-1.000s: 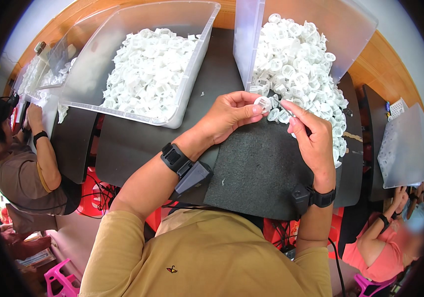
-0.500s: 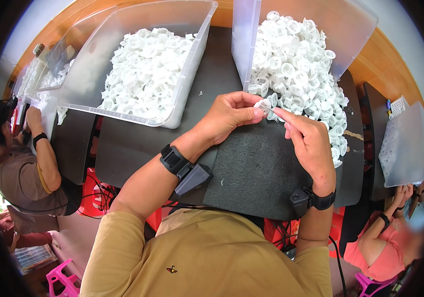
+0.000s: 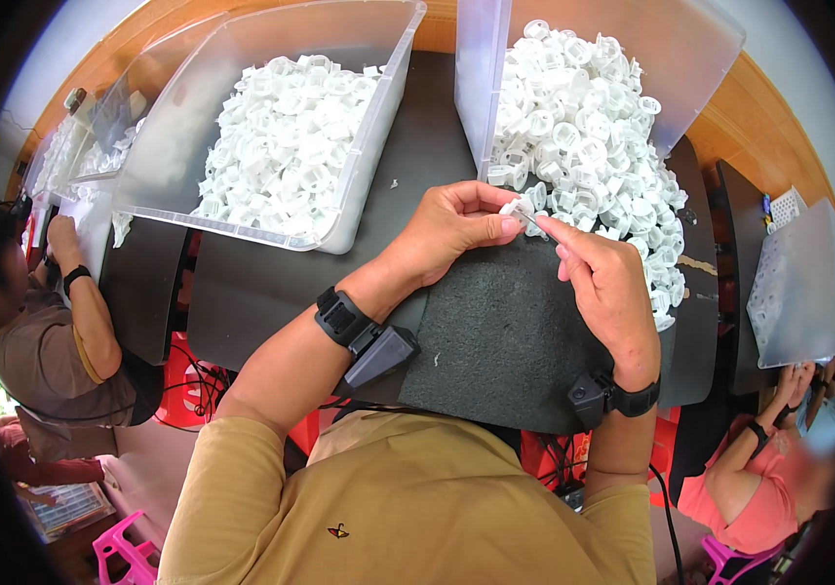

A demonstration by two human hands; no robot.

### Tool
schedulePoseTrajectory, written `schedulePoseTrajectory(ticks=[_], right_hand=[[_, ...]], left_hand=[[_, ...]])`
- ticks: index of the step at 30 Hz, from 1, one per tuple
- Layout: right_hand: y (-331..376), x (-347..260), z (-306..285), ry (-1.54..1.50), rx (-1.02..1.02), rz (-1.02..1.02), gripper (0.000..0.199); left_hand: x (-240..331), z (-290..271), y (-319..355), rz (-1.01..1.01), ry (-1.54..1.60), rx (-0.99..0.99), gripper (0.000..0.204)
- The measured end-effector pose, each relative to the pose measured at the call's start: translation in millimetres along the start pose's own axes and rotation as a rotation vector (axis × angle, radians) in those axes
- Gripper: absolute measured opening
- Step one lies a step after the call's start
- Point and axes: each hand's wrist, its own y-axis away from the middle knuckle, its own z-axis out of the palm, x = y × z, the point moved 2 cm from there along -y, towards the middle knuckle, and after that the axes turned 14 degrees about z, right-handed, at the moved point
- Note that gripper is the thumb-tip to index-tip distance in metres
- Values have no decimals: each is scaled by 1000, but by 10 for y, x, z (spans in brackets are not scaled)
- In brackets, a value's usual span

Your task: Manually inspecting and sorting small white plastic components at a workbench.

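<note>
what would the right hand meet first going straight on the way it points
Probably the small white piece pinched in the left hand; the slim tool in the right hand seems to touch it, though depth is unclear.

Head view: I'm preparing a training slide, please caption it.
Left hand pinches a small white plastic part; right hand holds a slim grey tool at it, near heaped white plastic parts.

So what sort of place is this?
Probably a manual workshop: a heap of small white plastic pieces on a black tabletop, a large translucent plastic bin holding more, and a brown-shirted co-worker at a neighbouring table.
</note>
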Motion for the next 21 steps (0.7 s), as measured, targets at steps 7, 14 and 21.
schedulePoseTrajectory(ticks=[7,14,21], right_hand=[[13,-3,20,3,8,23,32],[13,-19,6,49,-31,68,30],[40,-22,-25,64,30,-15,27]], left_hand=[[-22,-13,-8,7,-5,-5,28],[-30,-10,-4,19,-34,-6,29],[8,70,36,76,-223,-30,28]])
